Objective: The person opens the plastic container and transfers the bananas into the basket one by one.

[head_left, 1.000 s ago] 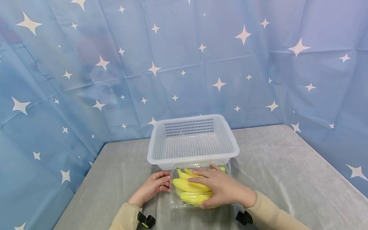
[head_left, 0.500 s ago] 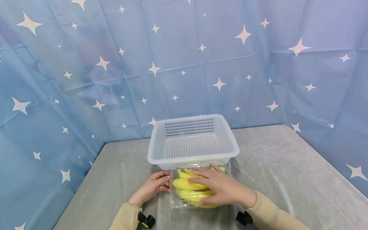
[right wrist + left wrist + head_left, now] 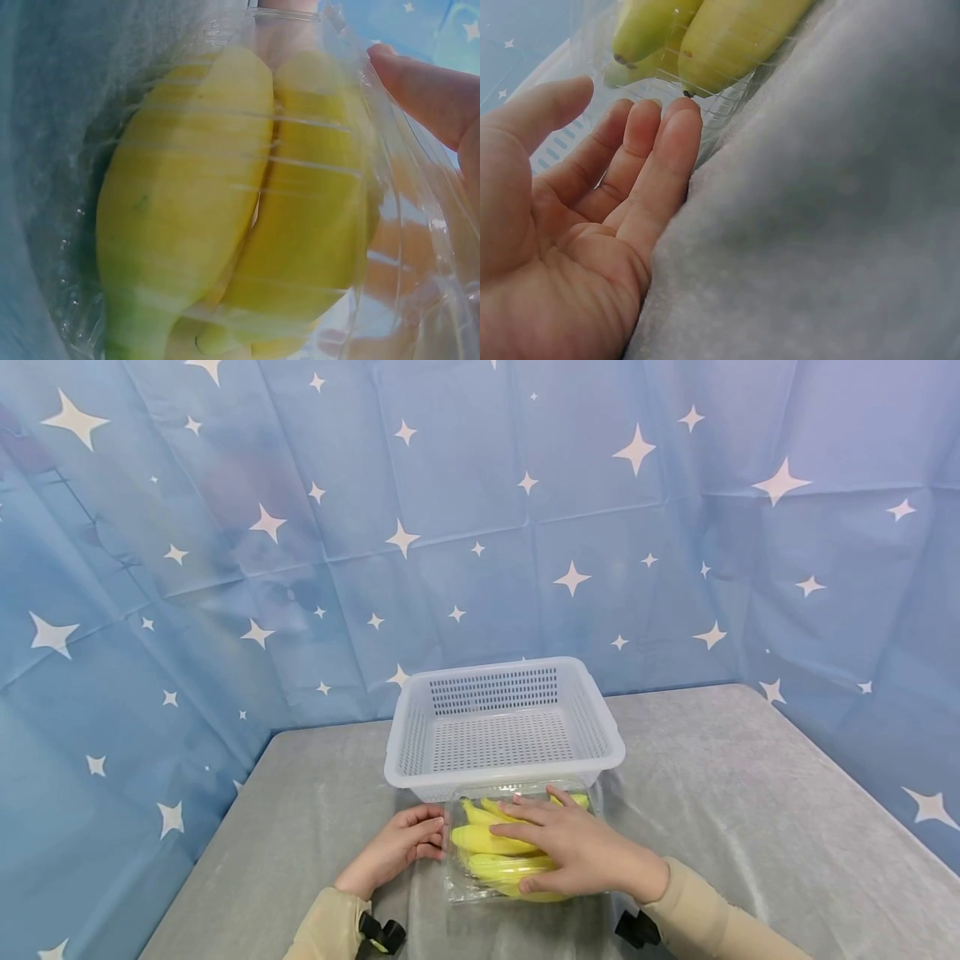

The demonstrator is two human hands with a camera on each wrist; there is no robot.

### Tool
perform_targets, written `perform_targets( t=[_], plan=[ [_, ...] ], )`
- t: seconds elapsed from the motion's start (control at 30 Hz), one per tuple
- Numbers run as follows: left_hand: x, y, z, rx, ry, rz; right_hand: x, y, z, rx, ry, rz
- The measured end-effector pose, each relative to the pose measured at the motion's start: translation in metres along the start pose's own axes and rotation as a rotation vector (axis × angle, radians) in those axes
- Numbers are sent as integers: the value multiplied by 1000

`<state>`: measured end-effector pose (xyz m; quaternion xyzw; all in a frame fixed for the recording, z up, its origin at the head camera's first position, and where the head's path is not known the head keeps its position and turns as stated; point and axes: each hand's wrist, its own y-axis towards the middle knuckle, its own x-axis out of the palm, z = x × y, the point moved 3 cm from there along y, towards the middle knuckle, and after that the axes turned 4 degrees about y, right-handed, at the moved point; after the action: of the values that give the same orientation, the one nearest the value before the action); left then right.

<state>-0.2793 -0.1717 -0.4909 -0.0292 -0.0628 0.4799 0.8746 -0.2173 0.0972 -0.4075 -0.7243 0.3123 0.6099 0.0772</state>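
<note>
Several yellow bananas (image 3: 491, 840) lie inside a clear plastic container (image 3: 459, 890), directly in front of the basket. My right hand (image 3: 581, 845) rests over the container's right half with its fingers spread, covering part of the fruit. In the right wrist view, bananas (image 3: 187, 172) show through the ridged plastic, and the thumb (image 3: 431, 94) lies along the outside. At the container's left side is my left hand (image 3: 401, 846), fingers loosely bent. The left wrist view shows these fingertips (image 3: 681, 127) right at the plastic wall, below the banana tips (image 3: 720, 52), with nothing in the palm.
Behind the container stands a white perforated plastic basket (image 3: 592, 768) with nothing in it. Grey cloth (image 3: 712, 810) covers the table. A blue curtain (image 3: 480, 635) with white stars hangs along the back and both sides.
</note>
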Motion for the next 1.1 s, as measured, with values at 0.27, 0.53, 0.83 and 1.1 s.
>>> perform_targets(
  t=[0.27,0.53,0.83,1.1],
  plan=[
    [0,-1,0,9,-14,-20,0,0,-1,1,1,-10],
    [0,-1,0,-6,-8,5,0,0,-1,15,7,-23],
    [1,-2,1,-1,13,31,0,0,-1,13,-1,-31],
    [1,-2,2,-8,33,42,1,0,-1,30,5,-55]
  ],
)
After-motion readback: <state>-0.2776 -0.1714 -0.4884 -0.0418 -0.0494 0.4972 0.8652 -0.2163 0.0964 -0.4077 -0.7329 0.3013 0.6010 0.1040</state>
